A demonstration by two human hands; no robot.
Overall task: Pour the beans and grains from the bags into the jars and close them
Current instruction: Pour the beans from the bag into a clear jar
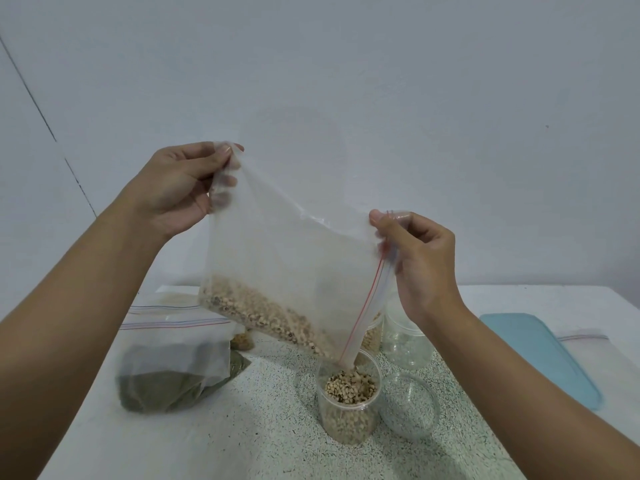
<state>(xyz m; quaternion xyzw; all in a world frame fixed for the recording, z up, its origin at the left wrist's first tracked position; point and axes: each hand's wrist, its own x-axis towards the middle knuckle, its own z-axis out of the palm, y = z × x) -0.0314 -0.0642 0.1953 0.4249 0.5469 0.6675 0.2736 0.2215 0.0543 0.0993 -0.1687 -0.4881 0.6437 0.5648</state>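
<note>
A clear zip bag [291, 258] hangs tilted above the counter, black-eyed beans [266, 317] piled along its lower edge. My left hand [180, 188] pinches the bag's raised bottom corner. My right hand [419, 258] pinches the top corner by the red zip strip. The bag's open lower corner points into a clear jar [348, 407], which is mostly full of beans. An empty clear jar [410, 405] stands right beside it, and another empty jar [405, 341] sits behind. A fourth jar [374, 336], partly hidden by the bag, holds pale grains.
At left on the speckled counter [263, 434] stands a bag of dark green grains [169, 379], with other zip bags [166, 308] behind it. A light blue board [543, 355] and a flat empty bag [588, 341] lie at right. A white wall rises behind.
</note>
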